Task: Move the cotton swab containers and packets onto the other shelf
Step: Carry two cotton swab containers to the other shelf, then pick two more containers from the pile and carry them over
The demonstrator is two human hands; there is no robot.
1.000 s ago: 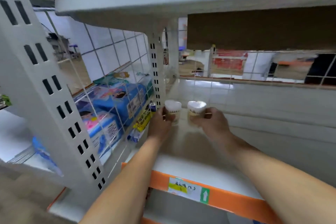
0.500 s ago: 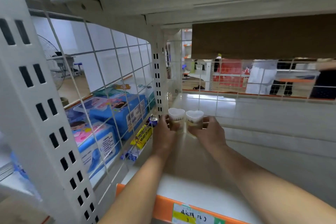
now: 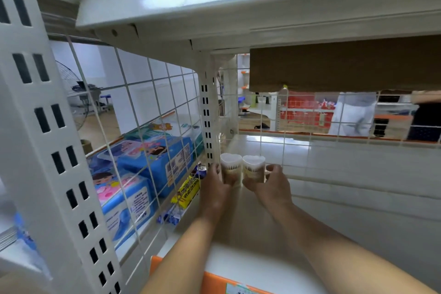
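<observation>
Both arms reach deep into a white metal shelf (image 3: 346, 198), toward its back left corner. Left hand (image 3: 216, 187) grips a cotton swab container (image 3: 230, 169), fingers curled round its left side. Right hand (image 3: 269, 184) grips a second cotton swab container (image 3: 253, 169), fingers wrapped round its right side, thumb near the base. Each is a clear tub with a heart-shaped white lid and a printed band; print too small to read.

The two containers stand upright, side by side, touching or nearly so, just in front of the slotted upright post (image 3: 207, 112) at the corner. Whether their bases sit on the shelf floor: cannot tell, the hands cover them.

Wire grid panel (image 3: 133, 126) closes the left side. Behind it, on the neighbouring shelf, blue wet wipe packs (image 3: 152, 162) lie stacked, with a yellow packet (image 3: 187, 192) at the grid's foot. Brown cardboard sheet (image 3: 343, 64) hangs across the upper back. Orange price rail (image 3: 214, 281) runs along the shelf's front edge.
</observation>
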